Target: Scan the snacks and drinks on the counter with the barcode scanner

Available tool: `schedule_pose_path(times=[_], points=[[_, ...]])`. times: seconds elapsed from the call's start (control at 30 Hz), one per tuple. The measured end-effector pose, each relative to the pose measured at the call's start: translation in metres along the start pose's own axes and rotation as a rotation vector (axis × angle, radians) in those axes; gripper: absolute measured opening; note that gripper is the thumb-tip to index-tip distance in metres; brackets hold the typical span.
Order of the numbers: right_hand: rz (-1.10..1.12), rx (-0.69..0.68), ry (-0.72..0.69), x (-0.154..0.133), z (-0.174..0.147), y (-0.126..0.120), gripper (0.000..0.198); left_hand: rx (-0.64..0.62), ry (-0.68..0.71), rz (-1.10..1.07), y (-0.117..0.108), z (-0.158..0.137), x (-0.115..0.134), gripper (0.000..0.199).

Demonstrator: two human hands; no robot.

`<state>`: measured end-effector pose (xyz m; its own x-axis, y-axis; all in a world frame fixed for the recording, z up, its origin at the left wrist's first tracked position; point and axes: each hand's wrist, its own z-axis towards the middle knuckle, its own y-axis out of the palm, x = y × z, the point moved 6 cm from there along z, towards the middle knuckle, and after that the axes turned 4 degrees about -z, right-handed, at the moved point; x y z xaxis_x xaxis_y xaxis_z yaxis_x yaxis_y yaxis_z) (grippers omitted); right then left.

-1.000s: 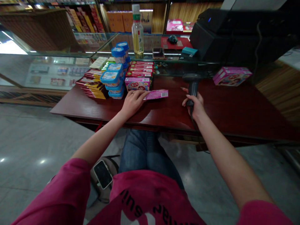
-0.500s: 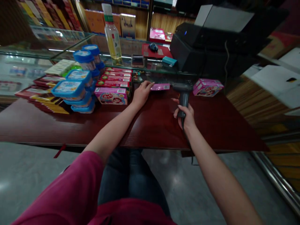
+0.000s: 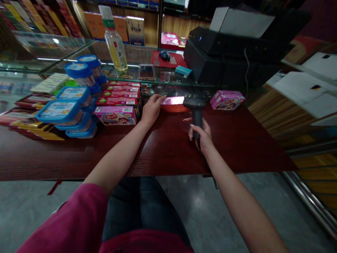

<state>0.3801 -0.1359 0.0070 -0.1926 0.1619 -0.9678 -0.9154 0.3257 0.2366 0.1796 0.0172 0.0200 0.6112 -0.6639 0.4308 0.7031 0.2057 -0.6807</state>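
Near the far edge of a dark red wooden surface, a left hand has its fingers drawn together on the left end of a pink carton, which gleams under a bright patch of light. Glare washes out the print, and we cannot be sure whether the carton lies flat or is tipped slightly. The right hand is wrapped round the handle of a black scanner, one fingertip sticking out past its left side, the scanner's head just beside the carton's right end. Toward the surface's left side, we find blue-lidded tubs stacked next to a row of red boxes; another pink box stands near the far right corner.

We judge the carton light and stiff along its folds, though its broad faces would probably dent under a hard squeeze, and its glossy finish may slip a little. A gentle pinch at the short left end looks the best hold to us, leaving the lit face uncovered. The scanner seems harder and heavier, steadiest by its handle.
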Motion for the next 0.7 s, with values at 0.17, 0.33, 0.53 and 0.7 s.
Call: schedule_pose_path(times=[0.17, 0.33, 0.53, 0.7], points=[[-0.004, -0.011, -0.064, 0.004, 0.005, -0.007, 0.036, 0.026, 0.104, -0.084, -0.004, -0.001, 0.003, 0.049], [-0.037, 0.092, -0.182, 0.000, 0.011, -0.028, 0.032, 0.123, 0.154, -0.231, -0.015, -0.006, 0.006, 0.038], [-0.139, 0.429, -0.354, -0.018, 0.023, -0.103, 0.045, -0.008, 0.310, -0.334, 0.004, -0.014, 0.050, 0.034], [-0.274, 0.708, -0.514, -0.041, 0.034, -0.195, 0.059, -0.140, 0.434, -0.390, 0.053, -0.011, 0.117, 0.040]])
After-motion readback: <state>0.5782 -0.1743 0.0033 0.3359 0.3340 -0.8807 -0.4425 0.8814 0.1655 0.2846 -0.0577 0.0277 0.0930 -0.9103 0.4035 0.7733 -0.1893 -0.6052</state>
